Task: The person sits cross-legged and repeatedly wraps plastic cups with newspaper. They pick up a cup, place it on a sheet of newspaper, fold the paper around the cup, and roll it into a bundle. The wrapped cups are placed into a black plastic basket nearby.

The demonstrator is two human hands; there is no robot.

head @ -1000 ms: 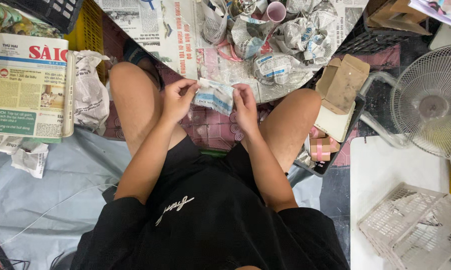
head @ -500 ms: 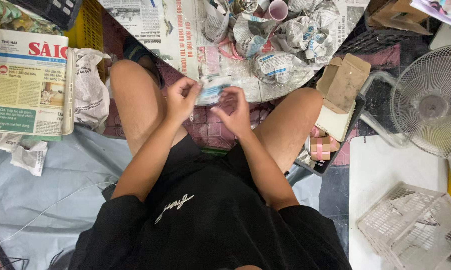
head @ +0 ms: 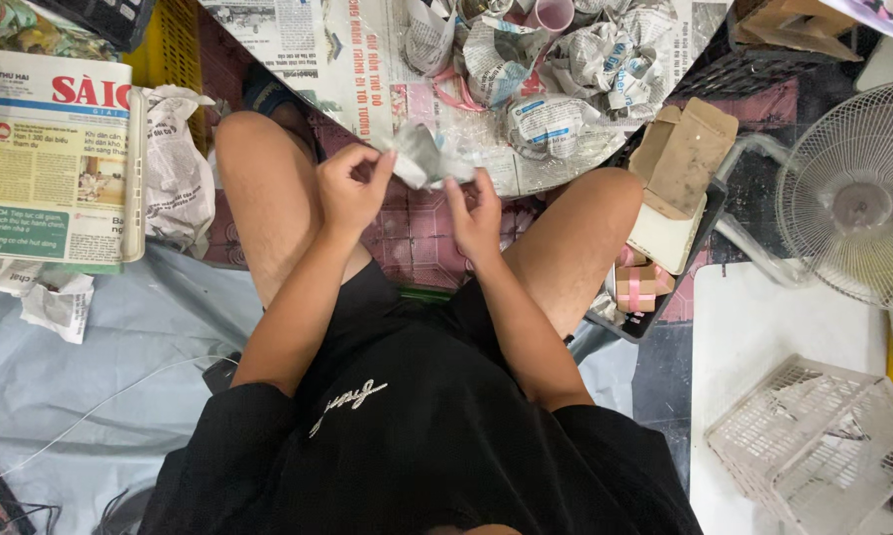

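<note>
The scene is evenly and brightly lit from overhead, with soft, diffuse light and no hard glare. Faint shadows fall beneath the left hand (head: 349,188) and the right hand (head: 478,213), darkening the floor just below the fingers. The crumpled newspaper wad (head: 428,159) between the fingertips looks slightly smeared by motion. Focus is otherwise sharp. Farther out from the fingers, toward the corners, wide-angle distortion bends straight edges.

Right of centre, an open brown cardboard box (head: 686,159) lies flat; below it, small pink-and-white boxes (head: 642,287); another brown carton (head: 783,22) sits upper right.
</note>
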